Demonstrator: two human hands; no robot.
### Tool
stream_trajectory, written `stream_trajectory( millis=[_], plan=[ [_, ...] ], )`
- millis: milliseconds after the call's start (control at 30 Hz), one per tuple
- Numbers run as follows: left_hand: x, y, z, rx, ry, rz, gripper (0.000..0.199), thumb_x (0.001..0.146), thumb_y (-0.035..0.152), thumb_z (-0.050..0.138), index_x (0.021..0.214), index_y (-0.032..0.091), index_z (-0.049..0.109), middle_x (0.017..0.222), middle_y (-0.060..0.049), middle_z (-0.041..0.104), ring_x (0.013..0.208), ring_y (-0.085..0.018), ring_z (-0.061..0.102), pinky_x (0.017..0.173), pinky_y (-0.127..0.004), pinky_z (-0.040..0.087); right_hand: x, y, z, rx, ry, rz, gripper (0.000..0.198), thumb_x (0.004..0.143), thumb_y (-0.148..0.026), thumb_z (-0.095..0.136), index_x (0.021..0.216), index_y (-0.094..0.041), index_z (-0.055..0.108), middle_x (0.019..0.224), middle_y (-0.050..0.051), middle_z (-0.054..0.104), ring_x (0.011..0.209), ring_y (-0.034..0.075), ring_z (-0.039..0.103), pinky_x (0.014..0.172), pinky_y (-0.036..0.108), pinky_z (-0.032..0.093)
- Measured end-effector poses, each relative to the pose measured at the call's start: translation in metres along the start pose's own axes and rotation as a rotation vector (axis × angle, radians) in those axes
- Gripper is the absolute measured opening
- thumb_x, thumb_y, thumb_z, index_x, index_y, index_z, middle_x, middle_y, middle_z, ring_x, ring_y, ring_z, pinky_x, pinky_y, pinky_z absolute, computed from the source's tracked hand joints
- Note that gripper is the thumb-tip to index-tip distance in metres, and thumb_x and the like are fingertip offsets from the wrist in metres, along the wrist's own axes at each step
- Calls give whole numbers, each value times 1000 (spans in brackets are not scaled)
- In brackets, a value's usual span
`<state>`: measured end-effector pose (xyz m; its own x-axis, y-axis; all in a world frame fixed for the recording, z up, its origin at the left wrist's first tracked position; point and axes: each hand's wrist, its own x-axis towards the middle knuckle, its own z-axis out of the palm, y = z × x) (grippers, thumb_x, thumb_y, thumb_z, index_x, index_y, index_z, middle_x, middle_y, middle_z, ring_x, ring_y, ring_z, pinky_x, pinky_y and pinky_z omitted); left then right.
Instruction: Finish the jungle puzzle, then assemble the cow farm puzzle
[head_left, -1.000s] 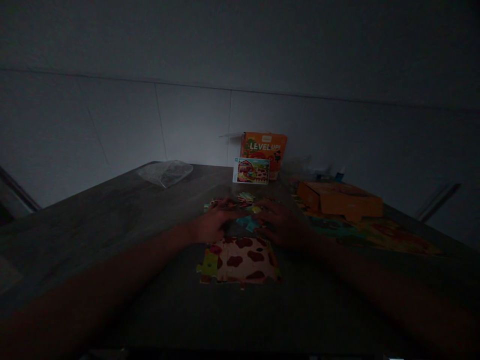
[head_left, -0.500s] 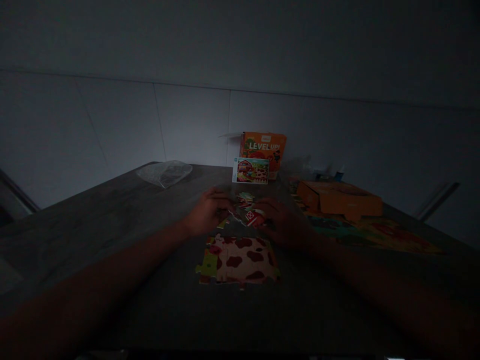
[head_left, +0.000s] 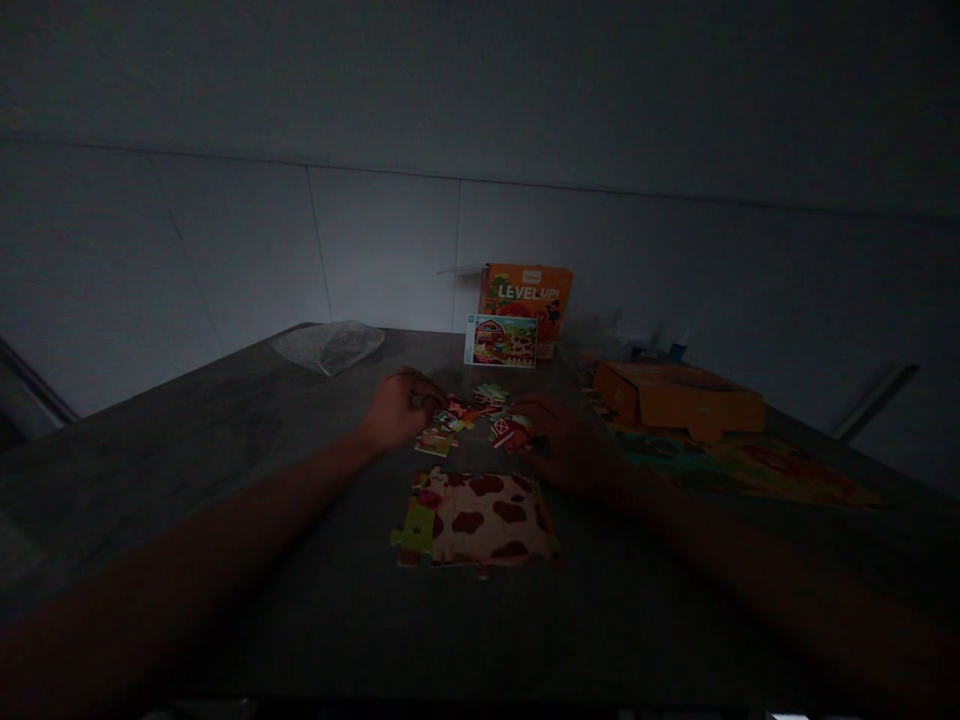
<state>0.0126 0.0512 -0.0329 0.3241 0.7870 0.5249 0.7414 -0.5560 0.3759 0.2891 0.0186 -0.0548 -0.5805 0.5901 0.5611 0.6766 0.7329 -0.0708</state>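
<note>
Together on the dark table lie several joined jigsaw pieces showing a spotted cow, nearest to me. Beyond them is a loose pile of puzzle pieces. My left hand is at the pile's left side, its fingers closed at the edge of a colourful puzzle piece. Just below that hand lies a green and pink piece. On the right, my right hand has its fingers curled round a red barn puzzle piece. Dim light hides the exact finger contact.
A picture card leans against an upright orange box at the back. To the right an orange carton stands by a colourful sheet. A clear plastic bag lies back left, before the wall.
My left hand has moved left and slightly away from me, uncovering pieces in the pile. My right hand stays almost in place with the red barn piece.
</note>
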Motion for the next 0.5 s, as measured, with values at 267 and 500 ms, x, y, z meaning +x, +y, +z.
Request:
stream_trajectory(
  millis=[267,500],
  plan=[
    [1,-21,2,170,-96,-168,19,75,17,61,78,19,80,77,-9,76,79,-28,71,89,-42,51,-1,2,1,50,47,35,43,87,-31,67,126,-20,53,127,14,61,116,31,59,98,49,49],
    [-12,22,10,-227,-223,419,38,95,29,54,131,20,63,122,-10,69,116,-25,61,105,-41,45,-4,0,2,170,135,-18,52,87,-40,68,131,-22,46,129,14,59,119,31,57,98,48,49]
  ],
)
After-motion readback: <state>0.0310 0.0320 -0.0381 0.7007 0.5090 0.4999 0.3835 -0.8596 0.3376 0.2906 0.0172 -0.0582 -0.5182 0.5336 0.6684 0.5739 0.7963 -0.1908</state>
